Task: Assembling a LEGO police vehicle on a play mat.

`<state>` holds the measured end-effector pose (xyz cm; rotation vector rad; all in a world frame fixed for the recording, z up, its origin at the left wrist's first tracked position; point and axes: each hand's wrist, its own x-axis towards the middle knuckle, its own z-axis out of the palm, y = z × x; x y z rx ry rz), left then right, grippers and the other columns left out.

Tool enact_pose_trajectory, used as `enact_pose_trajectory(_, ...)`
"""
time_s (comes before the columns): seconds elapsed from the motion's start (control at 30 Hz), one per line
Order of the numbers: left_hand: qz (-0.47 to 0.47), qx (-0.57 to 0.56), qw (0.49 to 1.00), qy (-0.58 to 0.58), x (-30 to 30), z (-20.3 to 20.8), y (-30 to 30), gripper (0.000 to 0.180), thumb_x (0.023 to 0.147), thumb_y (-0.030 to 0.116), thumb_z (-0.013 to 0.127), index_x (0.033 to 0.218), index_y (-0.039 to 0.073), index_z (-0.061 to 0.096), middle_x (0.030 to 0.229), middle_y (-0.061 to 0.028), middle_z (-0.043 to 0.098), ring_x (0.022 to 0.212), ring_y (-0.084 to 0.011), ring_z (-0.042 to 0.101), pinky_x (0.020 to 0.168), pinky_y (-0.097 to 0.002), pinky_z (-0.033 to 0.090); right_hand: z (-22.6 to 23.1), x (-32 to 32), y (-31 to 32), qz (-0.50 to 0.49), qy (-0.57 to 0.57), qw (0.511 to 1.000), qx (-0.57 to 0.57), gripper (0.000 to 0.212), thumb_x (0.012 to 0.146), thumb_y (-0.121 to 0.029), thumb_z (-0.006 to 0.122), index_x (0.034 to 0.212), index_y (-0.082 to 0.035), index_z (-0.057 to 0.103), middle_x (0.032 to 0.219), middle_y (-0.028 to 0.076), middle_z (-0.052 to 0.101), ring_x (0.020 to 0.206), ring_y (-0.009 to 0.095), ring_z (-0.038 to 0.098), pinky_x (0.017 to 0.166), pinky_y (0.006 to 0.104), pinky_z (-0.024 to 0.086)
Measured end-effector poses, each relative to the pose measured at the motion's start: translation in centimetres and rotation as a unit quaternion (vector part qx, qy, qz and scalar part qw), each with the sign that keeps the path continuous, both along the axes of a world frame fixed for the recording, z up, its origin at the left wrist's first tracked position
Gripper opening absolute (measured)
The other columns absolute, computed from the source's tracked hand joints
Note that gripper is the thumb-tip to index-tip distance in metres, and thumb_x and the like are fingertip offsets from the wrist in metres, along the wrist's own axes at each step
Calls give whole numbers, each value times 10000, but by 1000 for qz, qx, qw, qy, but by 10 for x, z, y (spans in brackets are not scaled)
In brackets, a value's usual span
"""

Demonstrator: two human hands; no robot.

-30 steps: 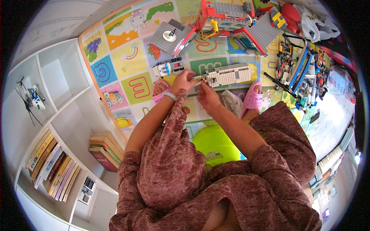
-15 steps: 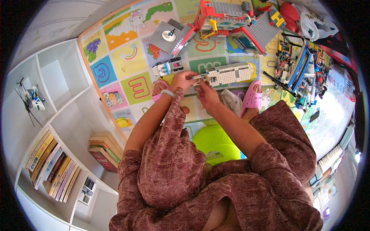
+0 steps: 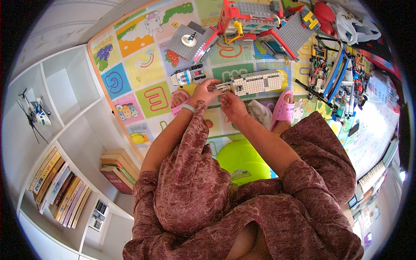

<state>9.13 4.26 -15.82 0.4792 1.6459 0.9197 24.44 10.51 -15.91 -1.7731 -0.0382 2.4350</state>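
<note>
Colourful foam play mat, printed with letters and cartoon pictures, is covering the floor beneath a person who is looking straight down at their own 2 hands. Nearest the camera, dark pink patterned sleeves are filling the lower half of the view, and a lime green ball is sitting between the person's legs. To the left, white shelving is holding a row of books and a small toy helicopter. 2 pink slippers are showing on the person's feet, one at each side of the hands.

Further out, the left hand is closing its fingers around the near end of a long white and grey brick-built model, which is lying lengthwise just above the mat in the middle of the view. The right hand is curling just below that same end, fingertips touching it; whether it is gripping a loose piece is impossible to tell. Just beside the left hand, a small white brick vehicle is resting on the mat.

Beyond that, a grey baseplate and a large red and grey brick building are standing on the mat. At far right, trays of loose bricks are lying well apart from the hands.
</note>
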Motion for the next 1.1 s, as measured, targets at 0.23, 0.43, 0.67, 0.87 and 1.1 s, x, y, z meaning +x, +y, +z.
enact_pose_trajectory(0.23,51,-28,997,45,2,-10,-8,354,778,99,725,1107,38,611,997,-83,673,855,-177,662,758,-318,543,8,-8,-2,-6,-39,999,-3,207,883,-289,658,980,-126,575,866,15,609,755,149,592,622,302,464)
enact_pose_trajectory(0.43,6,13,987,161,3,8,-5,275,780,105,704,1040,37,644,904,-110,696,817,-197,679,739,-302,533,6,-12,-2,15,-51,999,8,212,866,-277,679,973,-124,580,841,10,599,744,149,586,623,301,460)
enact_pose_trajectory(0.67,-19,18,970,241,2,14,-4,243,798,129,675,1035,73,670,930,-113,691,824,-227,680,734,-317,525,5,-11,-2,8,-31,999,7,198,880,-293,653,966,-133,574,854,11,597,757,149,583,612,300,446)
enact_pose_trajectory(0.87,-67,14,972,226,0,22,-1,266,808,143,673,1070,97,663,939,-120,682,823,-239,674,721,-326,522,10,-14,0,-8,-62,998,-11,214,899,-303,620,1027,-146,553,864,17,599,758,161,582,617,305,451)
enact_pose_trajectory(1.1,-28,56,956,286,4,16,-8,232,797,133,672,1024,84,658,895,-119,668,812,-269,658,718,-353,515,10,-15,0,8,-44,999,-6,226,916,-332,590,1035,-146,544,865,21,606,759,171,586,628,317,455)
